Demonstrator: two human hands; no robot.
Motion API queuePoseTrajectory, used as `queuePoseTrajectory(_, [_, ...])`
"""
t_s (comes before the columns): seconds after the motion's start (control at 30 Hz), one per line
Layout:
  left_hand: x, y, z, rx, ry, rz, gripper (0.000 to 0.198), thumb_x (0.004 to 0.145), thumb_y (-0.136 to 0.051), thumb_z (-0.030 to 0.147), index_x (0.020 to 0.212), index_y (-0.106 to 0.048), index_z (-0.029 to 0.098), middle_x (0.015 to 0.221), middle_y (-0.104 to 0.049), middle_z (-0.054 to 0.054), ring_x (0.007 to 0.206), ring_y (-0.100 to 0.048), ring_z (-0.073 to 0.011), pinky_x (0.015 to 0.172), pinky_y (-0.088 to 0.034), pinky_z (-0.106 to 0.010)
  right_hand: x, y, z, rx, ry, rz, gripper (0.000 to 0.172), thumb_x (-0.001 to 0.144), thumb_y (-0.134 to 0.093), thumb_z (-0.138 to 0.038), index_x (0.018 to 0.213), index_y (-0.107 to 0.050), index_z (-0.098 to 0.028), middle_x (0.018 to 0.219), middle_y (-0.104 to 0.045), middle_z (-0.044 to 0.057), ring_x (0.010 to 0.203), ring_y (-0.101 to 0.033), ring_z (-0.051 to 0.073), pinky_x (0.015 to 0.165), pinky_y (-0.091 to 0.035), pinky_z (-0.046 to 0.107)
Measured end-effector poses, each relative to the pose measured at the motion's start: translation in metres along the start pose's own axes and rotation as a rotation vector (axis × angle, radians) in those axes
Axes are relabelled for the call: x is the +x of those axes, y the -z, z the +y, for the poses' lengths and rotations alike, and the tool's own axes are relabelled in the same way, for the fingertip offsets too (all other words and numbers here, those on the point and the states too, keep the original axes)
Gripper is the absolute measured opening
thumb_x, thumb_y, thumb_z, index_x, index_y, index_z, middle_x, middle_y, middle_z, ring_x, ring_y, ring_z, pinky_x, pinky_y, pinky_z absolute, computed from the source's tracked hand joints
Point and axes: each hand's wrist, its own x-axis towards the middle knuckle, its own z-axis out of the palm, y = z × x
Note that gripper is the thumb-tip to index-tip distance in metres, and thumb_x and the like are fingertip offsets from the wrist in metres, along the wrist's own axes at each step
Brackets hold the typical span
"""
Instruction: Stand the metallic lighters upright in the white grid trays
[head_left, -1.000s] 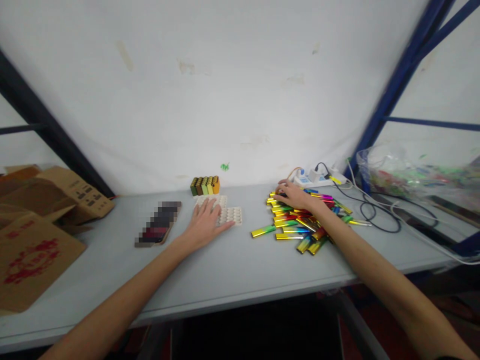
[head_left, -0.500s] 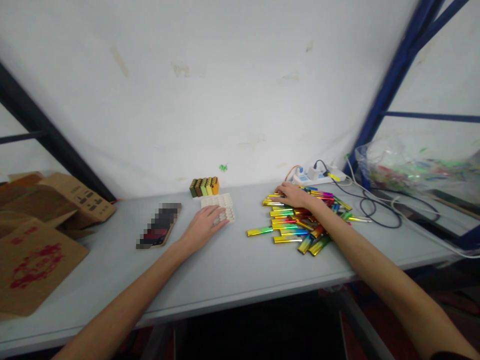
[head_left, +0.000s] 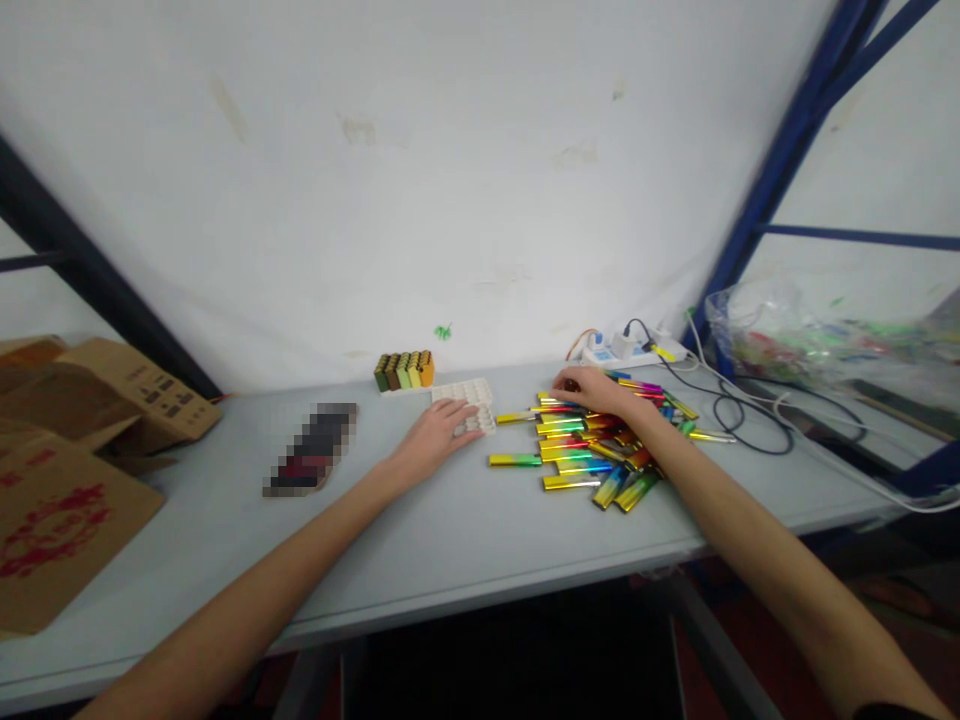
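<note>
My left hand [head_left: 439, 436] lies with spread fingers on the near left part of a white tray [head_left: 474, 392] that has rows of small compartments. At the far edge of a pile of shiny gold and multicoloured lighter-like pieces [head_left: 574, 450], my right hand [head_left: 589, 388] has its fingers bent down; what is under the fingertips is hidden. One gold and green piece [head_left: 514, 461] sticks out at the pile's left. Behind the tray, by the wall, a block of green, brown, yellow and orange pieces [head_left: 405, 372] stands upright in rows.
A phone with a pixelated screen [head_left: 313, 450] lies left of my left hand. Cardboard boxes [head_left: 75, 500] fill the far left. A white power strip [head_left: 637, 352] with cables [head_left: 757, 415] is behind the pile, and a clear plastic bag [head_left: 810, 330] lies at the right.
My left hand and the white tray have shifted right, nearer the pile. A gold piece at the pile's upper left now sticks out toward the tray. My right hand's fingers are more bent.
</note>
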Motion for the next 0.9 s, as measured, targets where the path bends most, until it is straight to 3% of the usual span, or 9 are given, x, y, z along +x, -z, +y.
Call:
queuePoseTrajectory(0.13, [-0.005,0.003,0.011,0.039,-0.008,-0.002,0.051,0.103,-0.05,0.051,0.141,-0.06,0.018,0.144,-0.062,-0.013,0.138,-0.05,-0.0302,0.121,-0.036,-0.052,-0.002,0.005,-0.001,-0.026,0.044,-0.025,0.036,0.095,-0.061,-0.047,0.102,-0.077,-0.016,0.094,-0.076,0.011,0.08,-0.067,0.022,0.074,-0.049,0.031])
queuePoseTrajectory(0.33, [-0.018,0.01,0.01,0.026,-0.023,0.008,0.047,0.104,-0.048,0.044,0.141,-0.06,0.018,0.15,-0.054,-0.018,0.142,-0.047,-0.0324,0.121,-0.037,-0.056,-0.001,0.002,-0.004,-0.022,0.122,0.058,0.035,0.1,-0.053,-0.043,0.099,-0.078,-0.017,0.098,-0.077,0.013,0.088,-0.069,0.024,0.082,-0.051,0.035])
queuePoseTrajectory(0.47, [-0.017,0.009,0.009,-0.018,-0.079,0.04,0.036,0.105,-0.046,0.035,0.127,-0.069,0.018,0.141,-0.061,-0.016,0.137,-0.052,-0.0297,0.117,-0.043,-0.054,0.002,0.004,-0.012,0.001,0.076,0.284,0.04,0.103,-0.048,-0.047,0.101,-0.074,-0.017,0.102,-0.077,0.014,0.092,-0.07,0.025,0.087,-0.051,0.036])
queuePoseTrajectory(0.63, [-0.014,0.013,0.017,-0.055,-0.101,0.098,0.035,0.106,-0.043,0.033,0.107,-0.074,0.018,0.128,-0.067,-0.015,0.123,-0.061,-0.0268,0.109,-0.052,-0.049,0.002,0.012,-0.027,0.234,-0.093,0.508,0.049,0.105,-0.031,-0.059,0.11,-0.062,-0.021,0.081,-0.075,0.005,0.068,-0.068,0.019,0.07,-0.052,0.03])
queuePoseTrajectory(0.77, [-0.019,0.025,0.02,-0.028,-0.073,0.118,0.032,0.102,-0.051,0.038,0.12,-0.07,0.018,0.126,-0.065,-0.015,0.121,-0.06,-0.028,0.108,-0.051,-0.048,0.002,0.012,-0.036,0.388,-0.161,0.477,0.052,0.103,-0.031,-0.065,0.107,-0.06,-0.022,0.06,-0.059,-0.003,0.051,-0.062,0.016,0.055,-0.049,0.027])
queuePoseTrajectory(0.9, [-0.025,0.038,0.017,0.018,-0.017,0.069,0.038,0.096,-0.059,0.041,0.124,-0.07,0.017,0.115,-0.066,-0.014,0.113,-0.061,-0.0291,0.104,-0.052,-0.046,0.002,0.008,-0.038,0.52,-0.185,0.414,0.052,0.103,-0.034,-0.063,0.123,-0.058,-0.022,0.061,-0.052,-0.006,0.048,-0.06,0.014,0.052,-0.05,0.026])
